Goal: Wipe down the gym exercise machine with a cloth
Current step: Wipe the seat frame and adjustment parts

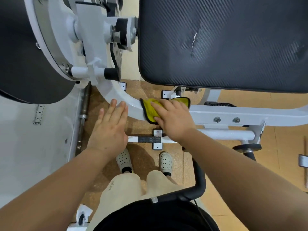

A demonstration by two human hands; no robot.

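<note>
Both hands are working: the right hand (173, 120) is pressing the soft, limp cloth (150, 109) flat on the frame (233, 112); the left hand (110, 125) is resting spread beside it.

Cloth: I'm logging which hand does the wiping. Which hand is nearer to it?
Right. The right hand presses flat on the cloth on the bar; the left hand touches the bar beside the cloth, apart from it.

Yellow cloth (150, 109) with black edging, white machine frame (233, 112), black seat pad (223, 42) in a carbon-weave pattern, tan speckled floor (143, 92), cream perforated clogs (124, 160), beige shorts (123, 187).
</note>
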